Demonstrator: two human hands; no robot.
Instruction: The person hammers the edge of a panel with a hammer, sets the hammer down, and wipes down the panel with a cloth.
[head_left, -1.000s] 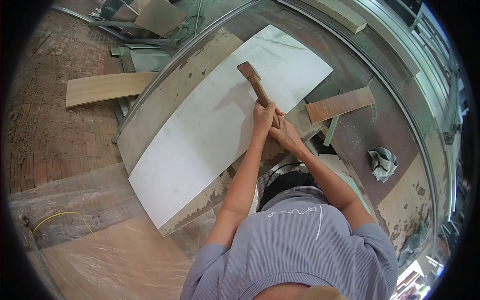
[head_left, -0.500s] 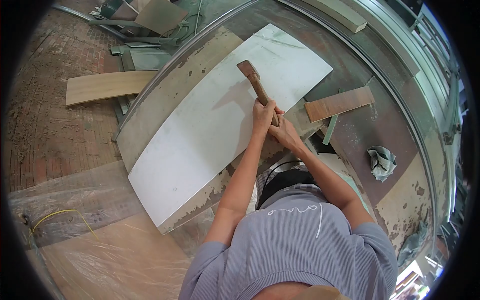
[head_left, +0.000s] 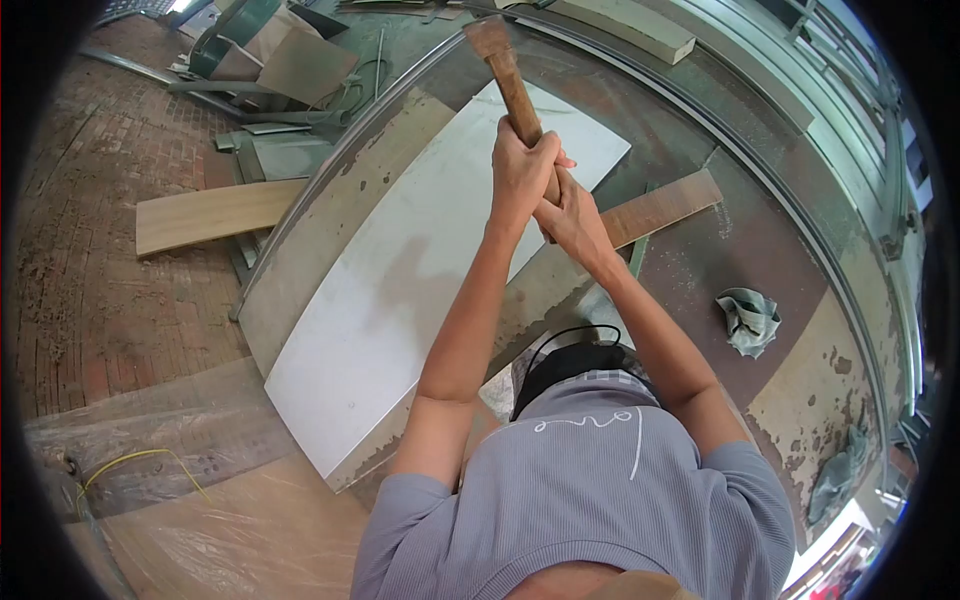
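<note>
A crumpled gray cloth lies toward the right edge of the workbench, while a person's right hand and left hand clamp together around the wooden handle of what appears to be a hammer or hatchet, the right nearer the butt. A wood-grain board lies on the bench to the right of the hands. The tool's rust-brown head shows beyond the far corner of a white panel lying diagonally across the bench's left side.
</note>
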